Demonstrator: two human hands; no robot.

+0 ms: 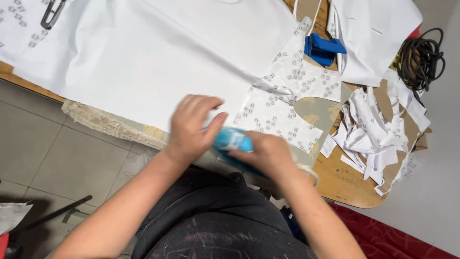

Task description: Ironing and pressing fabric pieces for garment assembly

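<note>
Both hands met at the near edge of the desk, closed around a small turquoise tube. The left hand gripped its left end with curled fingers; the right hand pinched the other end. Just beyond lay patterned white fabric pieces, with a blue tool farther off.

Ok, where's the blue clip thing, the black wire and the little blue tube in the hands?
blue clip tool (324,49), head view, on its blue body.
black cable coil (420,57), head view, on the looped strands.
blue tube (232,139), head view, on its light label band.
</note>
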